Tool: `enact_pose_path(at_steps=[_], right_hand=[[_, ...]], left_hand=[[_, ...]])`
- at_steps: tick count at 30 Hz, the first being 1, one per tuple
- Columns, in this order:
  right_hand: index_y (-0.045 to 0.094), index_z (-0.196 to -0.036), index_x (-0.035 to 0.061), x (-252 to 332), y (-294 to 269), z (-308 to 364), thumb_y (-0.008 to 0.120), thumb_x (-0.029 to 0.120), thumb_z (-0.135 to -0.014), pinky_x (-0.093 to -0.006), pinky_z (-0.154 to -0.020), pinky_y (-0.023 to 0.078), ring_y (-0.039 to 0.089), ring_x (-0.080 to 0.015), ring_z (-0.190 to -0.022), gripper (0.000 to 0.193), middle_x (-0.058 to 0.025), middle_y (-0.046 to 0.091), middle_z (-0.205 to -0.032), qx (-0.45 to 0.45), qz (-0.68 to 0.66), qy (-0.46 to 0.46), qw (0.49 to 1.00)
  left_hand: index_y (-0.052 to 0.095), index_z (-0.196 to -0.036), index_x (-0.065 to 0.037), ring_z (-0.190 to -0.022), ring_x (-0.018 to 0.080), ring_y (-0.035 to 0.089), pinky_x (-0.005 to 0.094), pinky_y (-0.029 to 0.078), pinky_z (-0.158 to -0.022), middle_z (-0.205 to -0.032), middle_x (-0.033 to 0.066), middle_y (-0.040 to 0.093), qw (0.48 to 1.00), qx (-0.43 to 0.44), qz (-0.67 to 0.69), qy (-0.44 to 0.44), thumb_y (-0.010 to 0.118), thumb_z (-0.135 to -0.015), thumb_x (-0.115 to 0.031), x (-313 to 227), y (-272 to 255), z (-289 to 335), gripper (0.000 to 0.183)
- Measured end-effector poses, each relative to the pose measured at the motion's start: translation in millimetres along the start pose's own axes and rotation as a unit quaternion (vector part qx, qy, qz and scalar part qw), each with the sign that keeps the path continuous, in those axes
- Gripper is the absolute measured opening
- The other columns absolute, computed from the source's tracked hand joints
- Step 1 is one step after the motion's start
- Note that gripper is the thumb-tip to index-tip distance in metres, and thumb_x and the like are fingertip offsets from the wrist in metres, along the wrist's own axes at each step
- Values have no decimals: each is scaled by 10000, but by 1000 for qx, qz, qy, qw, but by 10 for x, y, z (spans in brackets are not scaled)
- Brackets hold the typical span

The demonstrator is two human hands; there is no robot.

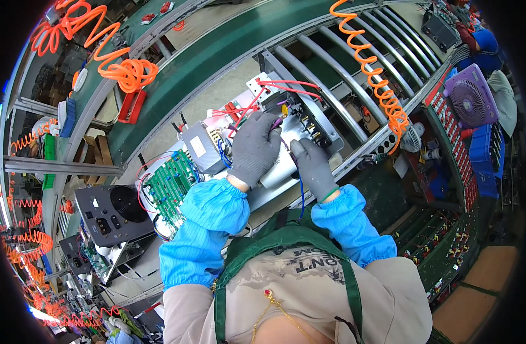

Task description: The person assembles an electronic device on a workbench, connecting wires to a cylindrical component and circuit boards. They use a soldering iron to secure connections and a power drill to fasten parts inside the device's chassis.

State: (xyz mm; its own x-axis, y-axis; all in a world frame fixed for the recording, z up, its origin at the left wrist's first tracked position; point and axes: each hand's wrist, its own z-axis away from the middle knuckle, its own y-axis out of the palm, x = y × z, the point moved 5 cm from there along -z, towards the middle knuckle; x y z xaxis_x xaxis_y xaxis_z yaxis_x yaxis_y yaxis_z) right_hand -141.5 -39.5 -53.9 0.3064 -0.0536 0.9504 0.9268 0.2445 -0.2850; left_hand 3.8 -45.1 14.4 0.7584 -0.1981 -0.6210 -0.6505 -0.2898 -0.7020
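Note:
My left hand [255, 146], in a grey glove, is closed with its fingertips pinched on a thin purple wire [277, 122] beside the metal end panel. My right hand [313, 169], also gloved, is closed on a thin dark wire running toward the left hand; a blue wire [301, 198] hangs below it. Both hands are over an open electronic chassis with a silvery cylindrical part [279, 172]. To their left sit a grey metal box [203, 147] and a green circuit board [170, 184]. Red wires [286, 87] rise beyond the left hand. The right fingertips are partly hidden.
A roller conveyor [332, 71] extends to the far right, with a coiled orange hose [377, 74] hanging over it. A black unit with sockets [111, 215] stands at left. A red bin [132, 106] is on the far side, a purple fan [471, 96] at right.

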Motion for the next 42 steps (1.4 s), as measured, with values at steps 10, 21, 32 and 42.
enact_pose_path(at_steps=[10,21,32,42], right_hand=[[563,-903,-8,16,40,-96,486,320,-938,-362,-653,409,464,-231,-662,339,-157,521,-728,10,41,-38,998],[538,-999,20,621,-142,359,475,235,-915,-426,-725,459,580,-372,-817,239,-202,584,-887,-21,224,-147,963],[547,-1071,-12,1343,-632,33,515,36,-805,-239,-675,470,524,-139,-786,272,-117,542,-948,329,-477,139,803],[433,-1292,-57,1994,-198,-751,462,151,-948,-221,-568,523,644,-134,-689,403,-138,650,-953,445,-55,-58,892]], left_hand=[[634,-992,-64,-850,292,602,372,480,-734,-920,125,598,999,9,9,-29,622,-797,-119,16,-12,0,203],[626,-1019,-52,-828,287,605,360,492,-728,-980,136,584,999,-32,43,3,640,-790,-181,-12,-108,60,263],[599,-1008,-25,-828,225,579,318,452,-733,-886,117,575,975,-177,132,20,524,-896,-64,-528,-949,8,140],[608,-1113,-11,-761,141,517,276,419,-704,-854,81,576,891,-144,312,-295,482,-888,-124,-534,-1136,651,281]])
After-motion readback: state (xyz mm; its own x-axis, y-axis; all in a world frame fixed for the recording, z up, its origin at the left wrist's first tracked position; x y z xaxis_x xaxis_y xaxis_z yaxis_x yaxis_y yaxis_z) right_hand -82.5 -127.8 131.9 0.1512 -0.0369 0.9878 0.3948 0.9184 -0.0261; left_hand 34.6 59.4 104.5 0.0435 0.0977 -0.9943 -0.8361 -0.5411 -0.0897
